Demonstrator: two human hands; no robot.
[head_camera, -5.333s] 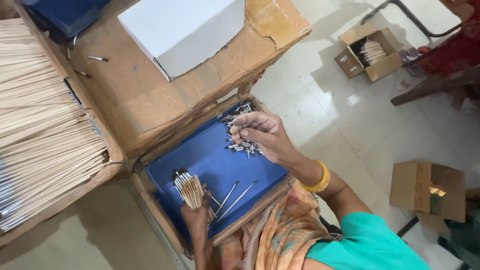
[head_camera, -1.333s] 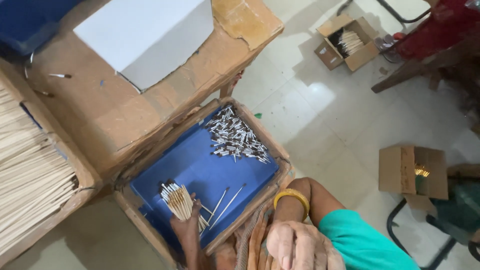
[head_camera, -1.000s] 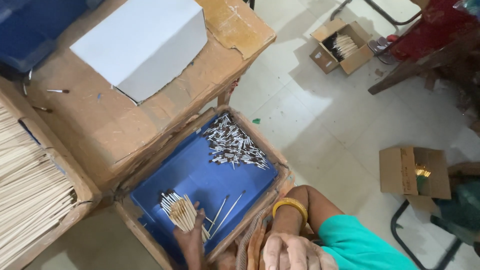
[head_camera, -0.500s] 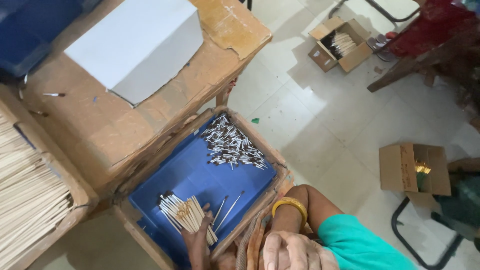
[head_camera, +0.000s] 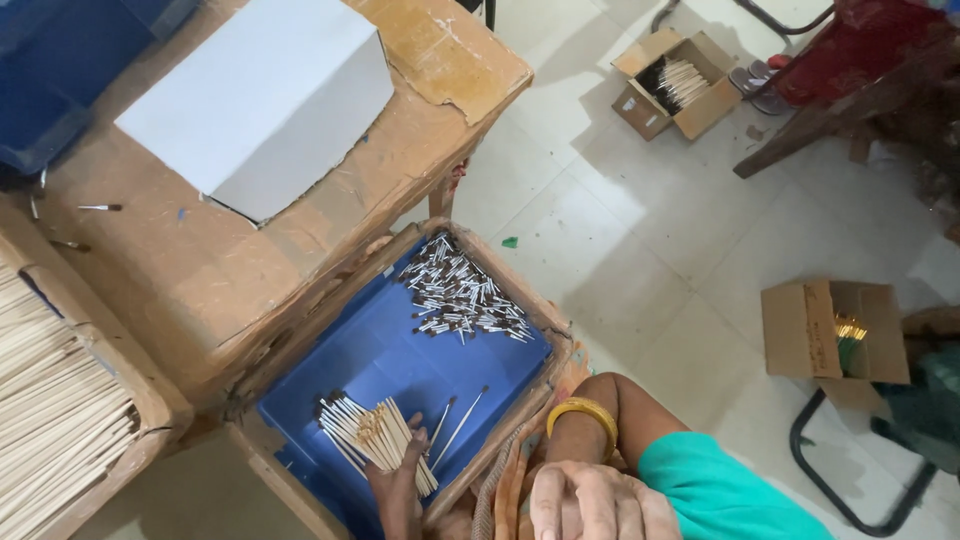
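The left hand (head_camera: 398, 490) held a fanned bunch of thin wooden sticks (head_camera: 372, 438) over the blue tray's (head_camera: 385, 350) near corner, keeping them together. The right hand (head_camera: 590, 502) lay loosely curled, seemingly empty, on the lap.

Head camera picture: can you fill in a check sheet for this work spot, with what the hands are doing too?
Surface: blue tray with a brown cardboard rim, set beside a cardboard-topped table.
Job's things: bundle of thin sticks with dark tips; heap of small silver pieces in the tray's far corner; two loose sticks.
Clutter: white box on the table; stack of pale sticks at left.
Hands: left hand grips the bundle; right hand, with a yellow bangle on the wrist, rests near the lap, holding nothing visible.
Cables: nothing seen.
Surroundings: tiled floor; two open cardboard boxes.
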